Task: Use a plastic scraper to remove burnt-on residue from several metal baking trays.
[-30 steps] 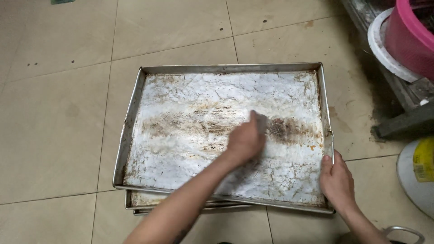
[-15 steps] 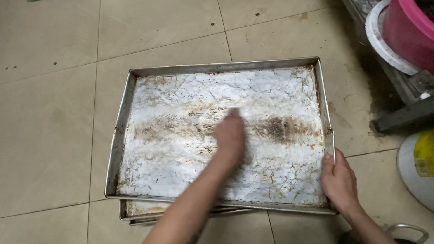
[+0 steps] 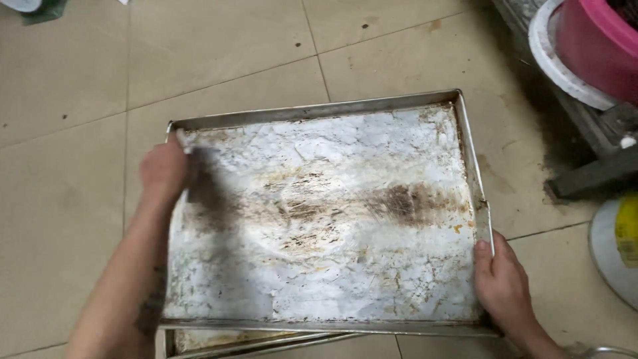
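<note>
Tray: large rectangular metal baking tray (image 3: 332, 226), grimy, crusted white and brown, flat on the tiled floor, stacked on another tray
Left hand (image 3: 163, 169): at the far left corner, knuckles up, fingers curled shut, apparently around a small pale scrubbing thing; cannot tell what it is; pressed to the tray's soiled face near the rim
Left forearm: stretched along the left rim, giving reach to that corner
Lower tray (image 3: 226, 340): similar metal tray, only its near edge peeking out beneath, serving as a base
Brown streak (image 3: 399, 203): burnt-looking band across the middle, right of centre
Right hand (image 3: 502, 286): fingers clamped on the near right rim, thumb over the edge, likely bracing against sliding
Pink basin (image 3: 598, 40): round plastic tub inside a white ring, far right, well apart
Floor (image 3: 219, 53): beige tiles, stained darker near the basin
</note>
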